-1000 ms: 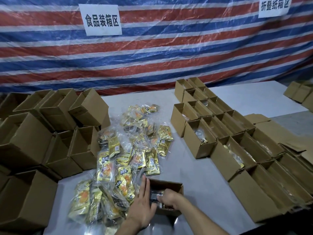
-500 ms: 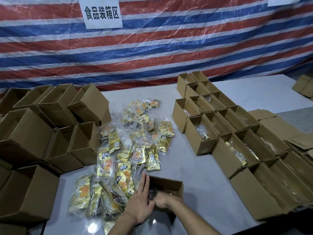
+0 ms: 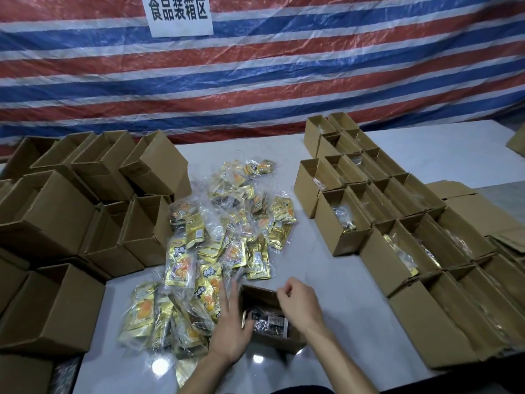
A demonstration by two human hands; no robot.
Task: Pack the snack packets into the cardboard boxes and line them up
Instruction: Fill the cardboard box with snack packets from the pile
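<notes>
Head view: hands at open box, packets piled on table

Striped tarp (image 3: 284, 81) in red, blue & white fills the back, w/ a white sign (image 3: 179, 15) of printed characters near the top. White table (image 3: 335, 282) runs below it.

Empty boxes (image 3: 76, 211) sit stacked & tilted on the left side, openings facing various ways. Lined-up boxes (image 3: 397, 223) stand in rows on the right, tops open, touching side to side; shiny packets show inside several of them.

Snack packets (image 3: 216, 251), gold & orange in clear wrap, lie in a loose heap at table centre, between the two box groups, reaching toward the near edge.

Small open box (image 3: 264, 297) sits at the near edge, just right of the heap, apart from the right-hand rows. Dark shiny packets (image 3: 270, 325) lie inside it.

Left hand (image 3: 231, 328) lies flat against the box's left wall, fingers straight & spread, thumb over the rim; it presses the box, not gripping anything that shows. Right hand (image 3: 301, 305) hovers over the box opening, fingers curled loosely inward; can't tell if anything is pinched in them.
</notes>
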